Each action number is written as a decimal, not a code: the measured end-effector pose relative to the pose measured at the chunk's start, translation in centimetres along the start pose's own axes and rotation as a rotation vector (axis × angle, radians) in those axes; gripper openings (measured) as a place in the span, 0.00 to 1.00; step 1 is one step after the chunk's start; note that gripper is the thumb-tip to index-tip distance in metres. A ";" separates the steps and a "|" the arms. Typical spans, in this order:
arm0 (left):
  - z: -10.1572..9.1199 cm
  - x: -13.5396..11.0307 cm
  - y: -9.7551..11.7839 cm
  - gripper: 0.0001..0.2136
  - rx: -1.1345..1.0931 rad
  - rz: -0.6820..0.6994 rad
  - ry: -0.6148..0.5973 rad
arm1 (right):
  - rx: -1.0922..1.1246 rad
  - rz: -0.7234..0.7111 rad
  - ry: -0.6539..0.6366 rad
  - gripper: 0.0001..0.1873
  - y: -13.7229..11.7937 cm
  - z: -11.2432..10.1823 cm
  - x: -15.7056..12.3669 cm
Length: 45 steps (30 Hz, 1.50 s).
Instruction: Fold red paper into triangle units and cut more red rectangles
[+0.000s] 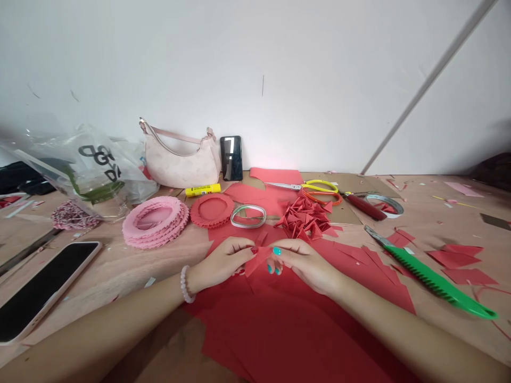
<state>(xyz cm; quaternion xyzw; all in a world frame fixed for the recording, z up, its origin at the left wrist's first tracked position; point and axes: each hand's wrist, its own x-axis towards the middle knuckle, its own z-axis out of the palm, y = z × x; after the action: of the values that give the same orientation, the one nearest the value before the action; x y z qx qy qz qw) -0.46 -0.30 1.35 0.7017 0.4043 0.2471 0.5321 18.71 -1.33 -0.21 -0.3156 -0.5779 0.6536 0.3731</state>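
Observation:
A small piece of red paper (257, 260) is pinched between my two hands, low over the table. My left hand (223, 263), with a beaded bracelet at the wrist, grips its left side between thumb and fingers. On the other side my right hand (305, 263) pinches the paper's right edge; some of its fingertips are tucked below. Large red paper sheets (295, 324) lie under both hands. Just beyond the right hand is a pile of folded red paper pieces (305, 217). A ring of tape (248, 216) lies beyond the left hand.
Pink scalloped paper rings (155, 221) and a red one (211, 210) lie left, near a glue stick (203, 190). A phone (48, 290) lies front left; another phone (231, 158) leans on the wall by a handbag (179, 157). Scissors (319, 189) and a green-handled knife (431, 274) lie right.

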 end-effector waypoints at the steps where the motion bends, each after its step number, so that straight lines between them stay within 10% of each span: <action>1: 0.0 0.0 0.0 0.13 0.006 0.006 -0.003 | -0.022 0.003 0.004 0.12 -0.1 0.0 0.0; 23: -0.2 0.2 -0.1 0.10 -0.243 -0.179 0.011 | -0.304 -0.179 0.147 0.04 0.1 0.2 0.1; 34: 0.1 0.0 0.3 0.09 0.080 0.023 -0.247 | -0.404 -0.155 0.071 0.04 -0.6 1.0 -0.2; 45: 0.9 -0.3 0.2 0.09 0.212 0.193 -0.200 | -0.239 -0.159 0.059 0.02 -0.2 1.5 -0.4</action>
<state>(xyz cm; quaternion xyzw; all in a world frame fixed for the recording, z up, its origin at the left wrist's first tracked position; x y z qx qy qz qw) 0.12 -1.03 1.30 0.8104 0.3039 0.1818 0.4667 17.63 -2.45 0.19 -0.3300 -0.6637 0.5389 0.4002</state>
